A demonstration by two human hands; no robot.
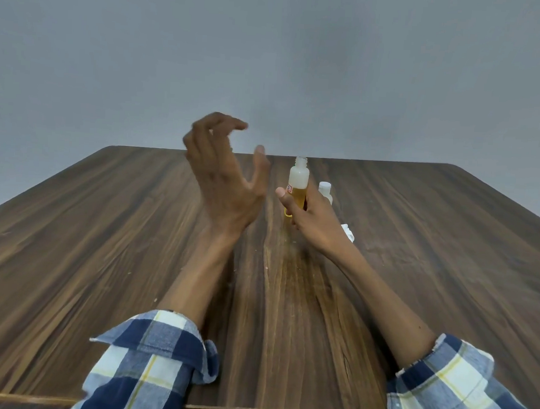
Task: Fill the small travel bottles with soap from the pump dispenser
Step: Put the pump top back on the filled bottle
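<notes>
The open small bottle [297, 187], partly full of yellow soap, is gripped upright by the right hand [312, 219] mid-table so nothing spills. The left hand [224, 173] is raised, fingers loose, holding nothing. 1 capped bottle [325, 192] is kept just behind.

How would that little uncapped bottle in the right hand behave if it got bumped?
The small bottle is tall and narrow, so it would probably tip easily. Its neck is open, and amber liquid fills its lower part, so it could spill. It looks like plastic, likely light and unbreakable.
</notes>
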